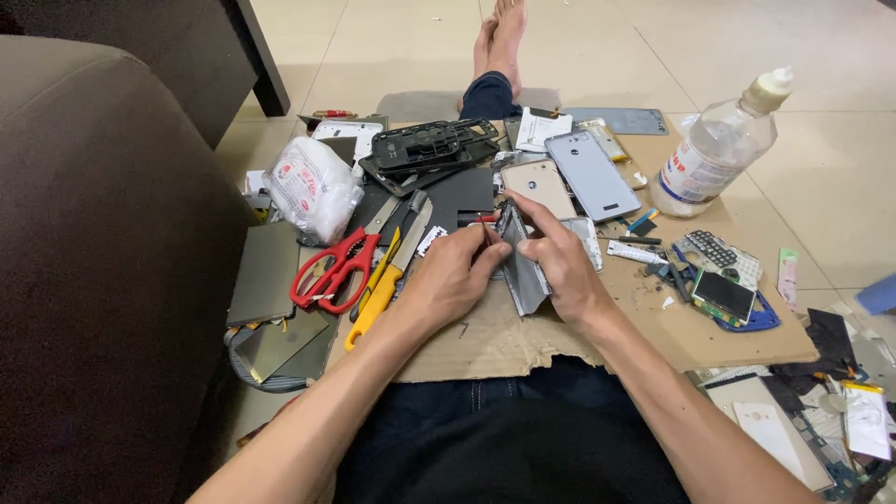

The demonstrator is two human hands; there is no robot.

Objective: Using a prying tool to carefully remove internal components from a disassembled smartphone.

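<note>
My right hand [558, 261] grips a grey phone body [523, 271], held upright on its edge over the brown cardboard sheet [653, 327] on my lap. My left hand [450, 273] pinches a thin tool with a red handle [485, 222] against the upper edge of the phone. The tool's tip is hidden between my fingers and the phone.
Red scissors [334, 271], a yellow-handled knife [381, 297], a bag of white cotton [313, 187], phone back covers [592, 173], black frames [425, 149] and small parts [723, 294] lie around. A clear plastic bottle [714, 149] stands at the right. A dark sofa [103, 233] is on the left.
</note>
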